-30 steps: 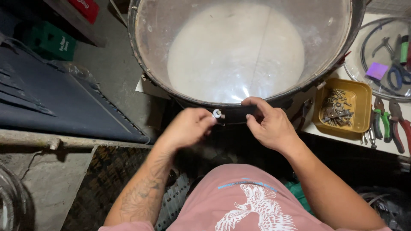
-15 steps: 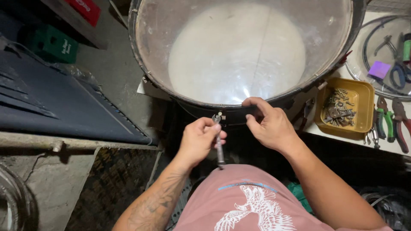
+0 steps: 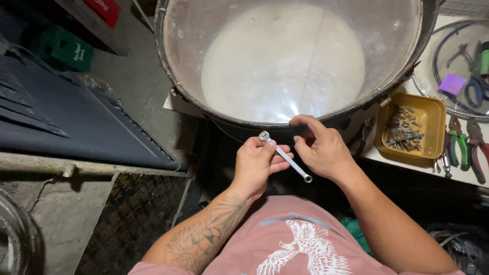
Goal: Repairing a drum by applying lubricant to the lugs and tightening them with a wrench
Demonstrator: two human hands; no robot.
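Note:
A large round drum [image 3: 290,61] with a pale translucent skin and a dark metal rim stands in front of me. My left hand [image 3: 260,165] holds a small silver wrench [image 3: 285,157] by its shaft, its ring end up near the drum's near rim. My right hand [image 3: 321,147] rests on the dark rim just right of the wrench, with thumb and fingers pinching something small there that I cannot make out.
A yellow tray [image 3: 410,132] of metal screws and bits sits to the right, with pliers [image 3: 466,145] beside it. A clear lid [image 3: 458,66] with tools lies at the far right. A dark mat [image 3: 66,122] and a green crate [image 3: 63,48] are to the left.
My left hand has come off the rim and turned the wrench, so its handle now swings out toward my right hand. My right hand has stayed on the rim.

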